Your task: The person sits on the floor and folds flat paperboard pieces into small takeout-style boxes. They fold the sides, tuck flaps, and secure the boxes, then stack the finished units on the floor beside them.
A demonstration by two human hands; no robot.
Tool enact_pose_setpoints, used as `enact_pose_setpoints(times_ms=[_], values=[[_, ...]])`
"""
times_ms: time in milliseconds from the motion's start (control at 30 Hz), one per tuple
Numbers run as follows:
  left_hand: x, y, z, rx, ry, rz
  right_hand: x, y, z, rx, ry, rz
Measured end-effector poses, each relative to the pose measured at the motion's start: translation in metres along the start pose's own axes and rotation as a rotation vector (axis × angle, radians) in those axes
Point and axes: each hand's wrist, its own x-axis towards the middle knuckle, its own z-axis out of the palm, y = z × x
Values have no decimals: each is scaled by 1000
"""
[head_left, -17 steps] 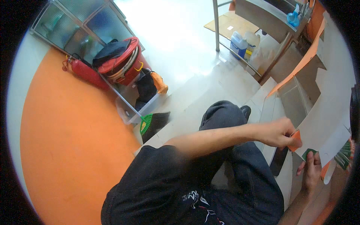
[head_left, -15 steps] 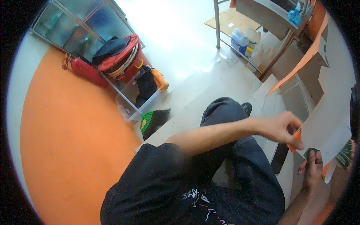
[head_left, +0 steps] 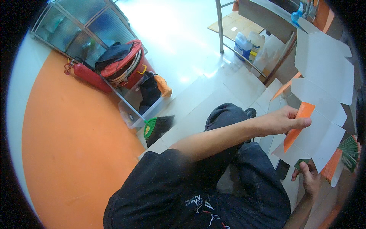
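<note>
A die-cut box blank (head_left: 328,61), white inside with fold lines and orange on its outer side, spreads open at the right. My left hand (head_left: 284,122) reaches across to it and pinches its folded-up orange edge flap, thumb on the near face. At the blank's lower end, my right hand (head_left: 310,179) closes its thumb and fingers on a green corner. Just right of that hand lie several flat box blanks (head_left: 349,154) in green and orange, fanned together. The far right part of the sheet runs into the dark rim of the picture.
On the left, a broom (head_left: 152,129) leans by a clear plastic bin (head_left: 131,118), a red bucket (head_left: 139,70) and a fire extinguisher (head_left: 89,77). A metal table (head_left: 263,19) stands at upper right, with jugs (head_left: 243,45) beneath it.
The box blank has swung open and up, showing more of its white inside. My left hand has risen slightly and grips the orange flap higher; my right hand has moved slightly down.
</note>
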Motion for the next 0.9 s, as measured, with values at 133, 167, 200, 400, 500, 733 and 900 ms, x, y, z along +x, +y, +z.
enact_pose_setpoints(times_ms=[133, 167, 200, 400, 500, 733, 900], values=[[2, -4, 9, 53, 167, 285, -8, 35, -38, -458, 137, -82], [1, -3, 10, 53, 171, 265, -6, 45, -49, -371, 106, -212], [1, -2, 11, 59, 171, 251, -10, 58, -57, -152, 156, -271], [-3, 1, 14, 160, 93, 153, -4, 92, -92, -28, 334, -432], [-3, -6, 20, 212, -1, 106, -1, 76, -78, -194, 368, -395], [-4, -5, 30, 235, 30, 137, 13, 1, 6, -20, 302, -153], [-4, 6, 21, -56, 253, 128, 19, -12, 19, -25, 306, -132]])
